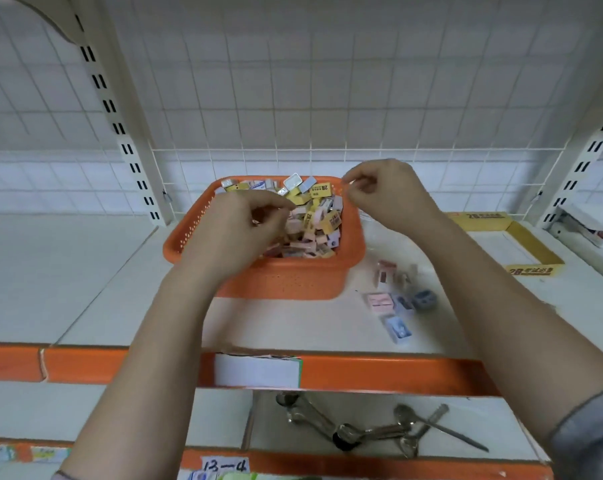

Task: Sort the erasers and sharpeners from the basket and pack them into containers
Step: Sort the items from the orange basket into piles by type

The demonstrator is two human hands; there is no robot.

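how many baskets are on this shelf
1: the orange basket sits mid-shelf, heaped with erasers and sharpeners, under the left hand and beside the right hand. The yellow cardboard box at right is no basket.

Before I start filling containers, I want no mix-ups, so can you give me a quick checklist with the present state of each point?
1. Basket still holds mixed pieces: ok, the heap is full.
2. Sharpeners set apart on the shelf, right of the basket: ok.
3. Yellow box open and in reach: ok.
4. Left hand free: cannot tell, fingers curled over the heap.
5. Right hand free: cannot tell, fingertips pinched together.
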